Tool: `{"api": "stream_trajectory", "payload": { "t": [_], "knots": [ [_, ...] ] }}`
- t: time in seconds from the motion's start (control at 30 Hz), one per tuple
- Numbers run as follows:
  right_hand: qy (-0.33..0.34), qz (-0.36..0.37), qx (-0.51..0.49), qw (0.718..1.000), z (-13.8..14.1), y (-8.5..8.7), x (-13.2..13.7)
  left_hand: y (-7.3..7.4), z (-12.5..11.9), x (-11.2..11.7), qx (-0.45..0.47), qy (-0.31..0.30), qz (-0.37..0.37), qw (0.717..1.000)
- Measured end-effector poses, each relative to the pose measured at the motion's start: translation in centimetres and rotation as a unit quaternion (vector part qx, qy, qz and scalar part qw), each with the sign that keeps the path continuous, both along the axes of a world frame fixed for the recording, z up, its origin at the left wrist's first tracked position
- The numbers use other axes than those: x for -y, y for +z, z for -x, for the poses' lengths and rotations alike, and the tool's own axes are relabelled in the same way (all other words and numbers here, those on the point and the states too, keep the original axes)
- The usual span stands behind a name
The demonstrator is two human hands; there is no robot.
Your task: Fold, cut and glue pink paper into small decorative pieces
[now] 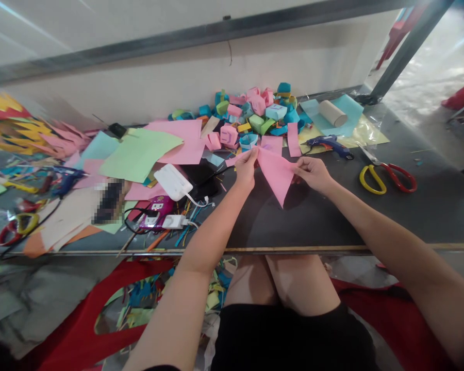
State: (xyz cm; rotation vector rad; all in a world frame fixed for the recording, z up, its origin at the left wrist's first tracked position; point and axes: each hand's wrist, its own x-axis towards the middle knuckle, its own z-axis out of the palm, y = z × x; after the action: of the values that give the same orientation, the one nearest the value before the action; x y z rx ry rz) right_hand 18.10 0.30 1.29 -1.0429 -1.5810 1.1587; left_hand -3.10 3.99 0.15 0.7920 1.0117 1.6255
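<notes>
A pink paper sheet (277, 172), folded into a downward-pointing triangle, is held above the dark table (301, 221). My left hand (246, 166) pinches its upper left corner. My right hand (313, 172) grips its right edge with closed fingers. Both arms reach forward over my lap.
Behind the hands lies a heap of small folded paper boxes (255, 111) in pink, blue and green. Yellow-and-red scissors (386, 175) and a blue glue gun (330, 144) lie to the right. Green and pink sheets (139, 152), a white power bank (172, 181) and cables sit left.
</notes>
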Motion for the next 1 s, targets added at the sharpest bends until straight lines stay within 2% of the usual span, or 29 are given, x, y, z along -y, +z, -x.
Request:
{"api": "stream_trajectory", "payload": {
  "t": [0.23, 0.43, 0.6, 0.8, 1.0],
  "knots": [
    [-0.004, 0.001, 0.008, 1.0, 0.0, 0.0, 0.1, -0.4, 0.0, -0.3, -0.051, 0.005, -0.028, 0.998],
    [-0.072, 0.01, -0.011, 0.997, -0.1, 0.1, -0.1, 0.4, 0.1, 0.3, -0.025, -0.003, -0.017, 1.0],
    [-0.121, -0.001, -0.013, 0.993, -0.2, 0.2, -0.2, 0.7, -0.1, 0.7, -0.065, -0.068, -0.006, 0.996],
    [-0.113, 0.002, -0.005, 0.994, -0.3, 0.1, -0.3, 0.0, 0.0, 0.6, -0.126, -0.068, -0.068, 0.987],
    [-0.121, 0.005, -0.005, 0.993, -0.3, 0.1, -0.3, -0.1, -0.1, 0.5, -0.123, -0.07, -0.037, 0.989]
  ]
}}
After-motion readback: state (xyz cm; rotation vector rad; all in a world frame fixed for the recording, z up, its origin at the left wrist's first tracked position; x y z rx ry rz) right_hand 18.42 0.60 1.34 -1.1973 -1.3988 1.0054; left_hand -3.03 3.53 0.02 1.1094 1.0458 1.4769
